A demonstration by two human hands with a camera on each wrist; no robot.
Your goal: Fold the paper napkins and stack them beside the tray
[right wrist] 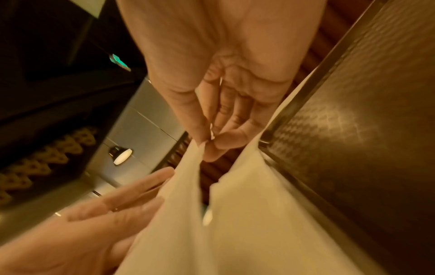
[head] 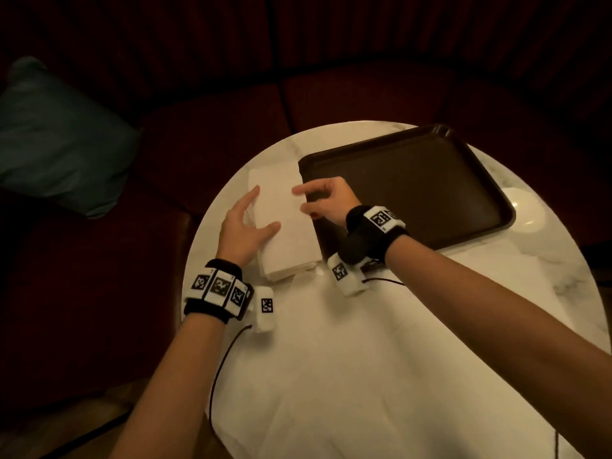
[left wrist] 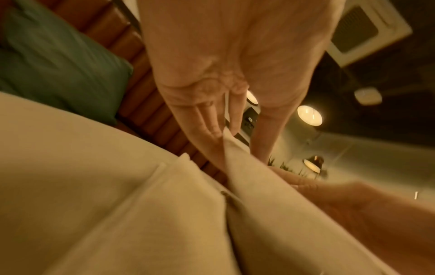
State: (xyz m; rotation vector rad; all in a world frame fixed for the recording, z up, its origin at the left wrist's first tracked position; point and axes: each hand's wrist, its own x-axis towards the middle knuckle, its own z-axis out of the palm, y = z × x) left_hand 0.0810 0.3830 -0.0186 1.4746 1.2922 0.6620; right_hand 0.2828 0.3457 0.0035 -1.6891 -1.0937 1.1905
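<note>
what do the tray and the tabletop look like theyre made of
Tray: probably dark brown plastic, with a fine textured surface and raised rim that catches light in the right wrist view. Tabletop: white marble or a marble-look laminate, glossy, with faint grey veining.

White napkins [head: 284,223], brown tray [head: 414,183].

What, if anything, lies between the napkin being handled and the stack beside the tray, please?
Nothing visible does. The right hand pinches the napkin directly above the stack, which lies left of the tray; the left hand rests at the stack's left edge.
</note>
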